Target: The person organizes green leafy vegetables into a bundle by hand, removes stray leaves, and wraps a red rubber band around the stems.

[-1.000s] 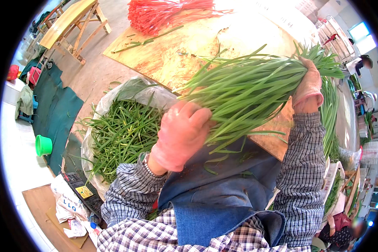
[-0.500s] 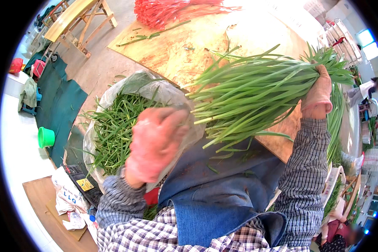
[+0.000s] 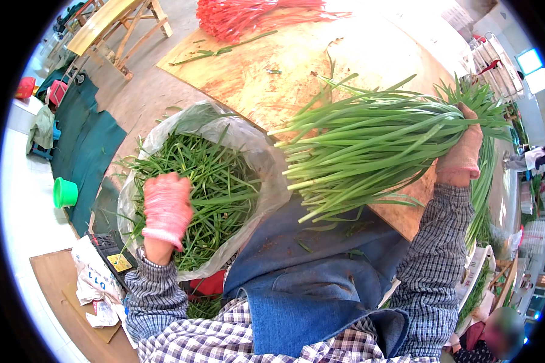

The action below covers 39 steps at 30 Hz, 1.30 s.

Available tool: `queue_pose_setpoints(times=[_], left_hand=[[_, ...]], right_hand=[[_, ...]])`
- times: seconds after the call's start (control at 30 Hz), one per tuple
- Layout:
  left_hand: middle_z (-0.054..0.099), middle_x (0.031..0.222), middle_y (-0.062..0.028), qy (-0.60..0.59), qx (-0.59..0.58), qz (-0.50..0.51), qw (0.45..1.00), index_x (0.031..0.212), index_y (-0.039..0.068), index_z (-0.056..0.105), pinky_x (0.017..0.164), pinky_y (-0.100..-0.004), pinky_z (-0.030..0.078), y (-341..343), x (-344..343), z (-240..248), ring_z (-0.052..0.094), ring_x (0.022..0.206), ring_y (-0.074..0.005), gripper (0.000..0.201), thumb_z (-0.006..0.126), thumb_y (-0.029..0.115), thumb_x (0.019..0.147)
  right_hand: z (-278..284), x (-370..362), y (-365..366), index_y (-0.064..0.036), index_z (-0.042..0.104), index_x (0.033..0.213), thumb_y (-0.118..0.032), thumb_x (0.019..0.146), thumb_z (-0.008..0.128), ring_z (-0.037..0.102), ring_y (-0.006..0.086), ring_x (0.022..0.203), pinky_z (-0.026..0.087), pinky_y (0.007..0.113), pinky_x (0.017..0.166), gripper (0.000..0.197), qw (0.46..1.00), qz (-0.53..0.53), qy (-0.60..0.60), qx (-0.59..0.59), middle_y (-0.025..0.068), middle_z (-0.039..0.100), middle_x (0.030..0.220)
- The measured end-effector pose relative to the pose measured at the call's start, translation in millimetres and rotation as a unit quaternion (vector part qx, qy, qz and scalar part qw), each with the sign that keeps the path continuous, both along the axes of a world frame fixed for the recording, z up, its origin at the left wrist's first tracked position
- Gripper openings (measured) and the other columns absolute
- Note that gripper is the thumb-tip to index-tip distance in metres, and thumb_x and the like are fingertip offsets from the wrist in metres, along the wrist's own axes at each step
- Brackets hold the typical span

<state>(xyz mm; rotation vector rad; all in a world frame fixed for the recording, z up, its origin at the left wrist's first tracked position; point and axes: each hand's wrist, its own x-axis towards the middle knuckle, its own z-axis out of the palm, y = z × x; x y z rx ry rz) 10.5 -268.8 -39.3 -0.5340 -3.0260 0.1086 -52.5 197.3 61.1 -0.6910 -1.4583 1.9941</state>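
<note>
Green leaves (image 3: 369, 142) lie sideways, the right hand (image 3: 464, 148) gripping near one end. Pale ends (image 3: 306, 184) point toward the left hand (image 3: 166, 207), well apart; I cannot tell if its fingers close.

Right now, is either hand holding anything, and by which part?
The right hand grips a bundle of long green leaves near the tips. Whether the left hand holds anything cannot be told.
</note>
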Motion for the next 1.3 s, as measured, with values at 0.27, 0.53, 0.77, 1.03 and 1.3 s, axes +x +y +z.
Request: queue_pose_setpoints(times=[0.27, 0.53, 0.77, 1.03, 1.3], left_hand=[[0.064, 0.084, -0.0118, 0.114, 0.367, -0.106, 0.917, 0.093, 0.006, 0.068, 0.075, -0.0420, 0.048, 111.0, -14.2, 49.0, 0.060, 0.084, -0.0320, 0.016, 0.073, 0.015, 0.080], [0.054, 0.073, -0.0114, 0.089, 0.460, -0.112, 0.876, 0.081, 0.007, 0.062, 0.058, -0.0435, 0.043, 130.5, -6.4, 16.2, 0.054, 0.067, -0.0329, 0.014, 0.074, 0.011, 0.077], [0.058, 0.085, -0.0116, 0.002, 0.115, -0.042, 0.992, 0.088, 0.011, 0.063, 0.070, -0.0427, 0.047, -11.8, 27.6, -23.8, 0.058, 0.080, -0.0314, 0.014, 0.068, 0.016, 0.077], [0.066, 0.095, -0.0124, -0.046, 0.469, -0.125, 0.873, 0.100, 0.002, 0.068, 0.075, -0.0374, 0.052, 64.8, 15.2, 44.8, 0.064, 0.086, -0.0302, 0.018, 0.070, 0.008, 0.083], [0.068, 0.094, -0.0178, -0.162, 0.501, -0.094, 0.845, 0.107, -0.001, 0.067, 0.075, -0.0337, 0.052, 127.7, -1.0, 42.4, 0.067, 0.086, -0.0265, 0.022, 0.065, 0.012, 0.089]], right_hand=[[23.1, 17.5, -39.2, 0.0015, 0.064, 0.092, -0.017, 0.086, 0.064, 0.062, 0.0194, 0.070, 0.052, 0.031, 0.064, 0.019, 0.998, -0.018, 0.050, 0.046, 0.0083, 0.062, 0.081], [15.6, 26.5, -27.6, 0.0012, 0.064, 0.092, -0.015, 0.089, 0.062, 0.060, 0.0167, 0.067, 0.051, 0.028, 0.063, 0.016, 0.996, 0.004, 0.080, 0.042, 0.0062, 0.061, 0.080], [12.0, 33.6, -20.1, -0.0001, 0.060, 0.095, -0.013, 0.089, 0.062, 0.060, 0.0157, 0.068, 0.053, 0.030, 0.064, 0.015, 0.990, 0.065, 0.126, -0.025, 0.0036, 0.061, 0.078], [1.0, 34.7, -2.5, -0.0078, 0.059, 0.085, -0.024, 0.093, 0.056, 0.061, 0.0194, 0.071, 0.053, 0.034, 0.068, 0.018, 0.989, 0.088, 0.120, -0.020, 0.0043, 0.062, 0.077], [2.3, 44.4, -1.7, -0.0060, 0.059, 0.090, -0.023, 0.092, 0.058, 0.062, 0.0197, 0.075, 0.054, 0.034, 0.070, 0.017, 0.983, 0.116, 0.143, -0.013, 0.0064, 0.063, 0.082]])
